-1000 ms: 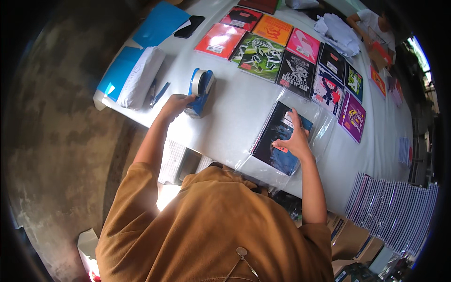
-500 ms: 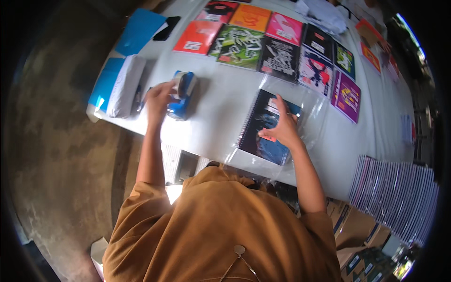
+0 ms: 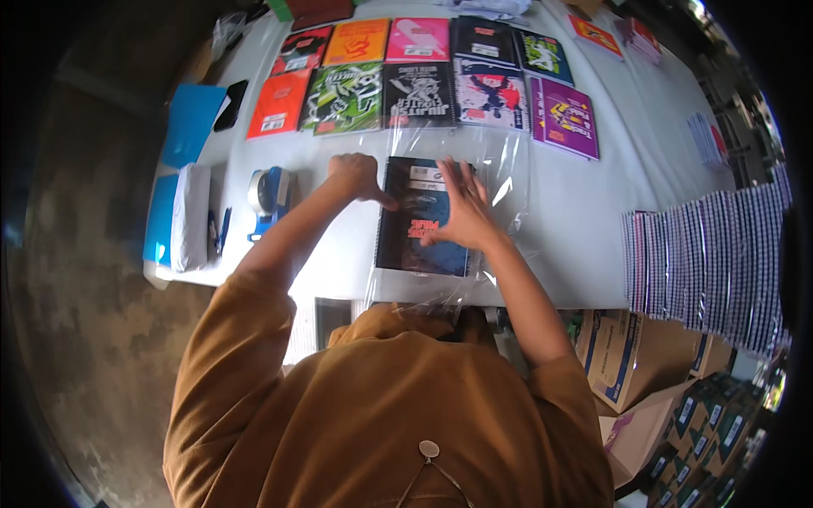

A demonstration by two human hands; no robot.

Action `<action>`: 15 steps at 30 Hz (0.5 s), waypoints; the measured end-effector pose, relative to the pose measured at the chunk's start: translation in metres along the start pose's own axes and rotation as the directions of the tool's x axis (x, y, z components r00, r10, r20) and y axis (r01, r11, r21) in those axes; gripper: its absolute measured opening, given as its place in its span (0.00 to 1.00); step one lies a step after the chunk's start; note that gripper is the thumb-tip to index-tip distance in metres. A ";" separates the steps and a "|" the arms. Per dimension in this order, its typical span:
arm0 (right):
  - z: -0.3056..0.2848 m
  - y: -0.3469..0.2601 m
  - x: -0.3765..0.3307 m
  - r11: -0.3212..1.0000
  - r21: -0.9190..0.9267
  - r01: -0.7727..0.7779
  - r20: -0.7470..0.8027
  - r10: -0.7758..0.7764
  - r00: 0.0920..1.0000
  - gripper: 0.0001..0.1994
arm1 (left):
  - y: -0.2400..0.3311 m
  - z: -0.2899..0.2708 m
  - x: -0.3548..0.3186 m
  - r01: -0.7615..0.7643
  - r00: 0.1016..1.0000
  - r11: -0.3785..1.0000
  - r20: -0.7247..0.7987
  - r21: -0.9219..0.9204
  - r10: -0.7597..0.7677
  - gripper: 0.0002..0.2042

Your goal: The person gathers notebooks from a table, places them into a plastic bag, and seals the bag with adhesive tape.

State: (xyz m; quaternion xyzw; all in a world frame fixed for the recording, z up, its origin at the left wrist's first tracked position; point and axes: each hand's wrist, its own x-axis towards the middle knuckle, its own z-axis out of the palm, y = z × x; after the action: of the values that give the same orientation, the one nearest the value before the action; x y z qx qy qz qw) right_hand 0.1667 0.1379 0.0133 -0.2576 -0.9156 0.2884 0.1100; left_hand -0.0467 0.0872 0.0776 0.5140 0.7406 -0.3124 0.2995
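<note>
A dark spiral notebook (image 3: 406, 254) lies on the white-covered table in front of me, with clear plastic film (image 3: 504, 190) around it and reaching past its edges. My right hand (image 3: 467, 207) rests over the notebook's right half, thumb and fingers spread. Beside the upper left edge is my left hand (image 3: 356, 178), its fingers curled and its thumb reaching over the cover. Whatever is in those curled fingers is hidden. Left of that forearm stands a blue tape dispenser (image 3: 279, 188) with a roll of tape (image 3: 262, 195).
Several colourful notebooks (image 3: 419, 93) lie in rows across the far side. At left are blue folders (image 3: 193, 118), a phone (image 3: 230, 106), a white wrapped bundle (image 3: 191, 216) and pens (image 3: 222, 230). A tall notebook stack (image 3: 707, 254) stands at right, above cardboard boxes (image 3: 618, 360).
My left hand has left the tape dispenser and come right to the notebook. My right hand stays over the notebook. The whole view has turned and shifted.
</note>
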 end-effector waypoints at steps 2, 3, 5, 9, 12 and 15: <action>-0.011 0.015 -0.031 0.995 -0.041 -0.095 0.096 0.099 0.990 0.67 | 0.005 0.029 0.001 -0.020 0.865 0.984 -0.496 -0.177 -0.072 0.55; -0.012 0.026 -0.048 0.992 -0.026 -0.122 0.168 0.124 0.978 0.67 | 0.005 0.034 0.006 -0.077 0.840 0.971 -0.539 -0.224 -0.058 0.63; -0.026 0.056 -0.092 0.977 -0.179 -0.120 0.303 0.171 0.938 0.66 | 0.016 0.044 0.020 -0.161 0.734 0.920 -0.667 -0.356 -0.130 0.63; -0.047 0.069 -0.154 0.892 -0.364 -0.267 0.270 0.375 0.887 0.57 | 0.019 0.081 0.028 -0.229 0.495 0.816 -0.785 -0.531 -0.372 0.54; -0.036 0.056 -0.173 0.873 -0.417 -0.252 0.218 0.365 0.905 0.47 | 0.007 0.109 0.017 -0.368 0.498 0.660 -0.738 -0.655 -0.455 0.42; -0.022 0.035 -0.140 0.973 0.060 -0.225 0.016 0.224 0.974 0.29 | -0.004 0.127 0.021 -0.483 0.787 0.193 -0.520 -0.854 -0.332 0.39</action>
State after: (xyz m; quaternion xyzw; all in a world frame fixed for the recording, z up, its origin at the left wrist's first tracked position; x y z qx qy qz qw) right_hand 0.3070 0.0978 0.0030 -0.3546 -0.8718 0.3281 0.0805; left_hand -0.0410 0.0001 -0.0170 0.3117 0.7866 0.4309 0.3137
